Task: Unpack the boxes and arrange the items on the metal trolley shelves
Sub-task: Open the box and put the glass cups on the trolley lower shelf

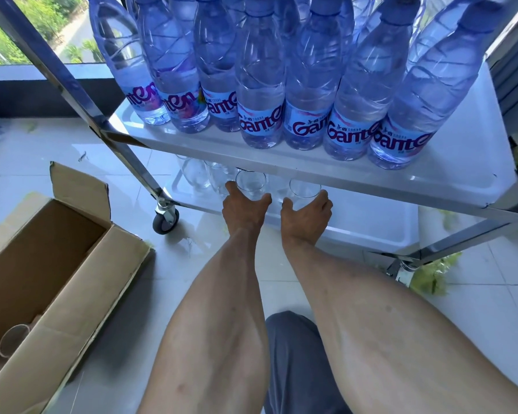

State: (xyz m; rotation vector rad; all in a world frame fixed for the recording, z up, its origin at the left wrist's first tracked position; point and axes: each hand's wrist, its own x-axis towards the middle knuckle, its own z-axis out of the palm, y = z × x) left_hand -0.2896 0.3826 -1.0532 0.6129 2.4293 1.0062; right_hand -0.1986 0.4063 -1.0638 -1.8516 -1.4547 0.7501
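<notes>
Both my arms reach under the trolley's upper shelf [281, 165]. My left hand [244, 209] grips a clear drinking glass [251, 184], thumb and fingers curled round its sides. My right hand [307, 210] grips a second clear glass [304, 190] the same way. Both glasses stand upright over the white lower shelf [356, 225]. Several more clear glasses [196, 174] stand further back on that shelf, partly hidden by the upper shelf. Several blue water bottles [260, 94] fill the upper shelf.
An open cardboard box [51, 264] lies on the tiled floor at the left, with a cardboard tube [12, 339] in its near end. A trolley castor [165, 219] stands beside it. Green shreds [431, 273] lie by the right trolley leg. My knee [296, 354] is below.
</notes>
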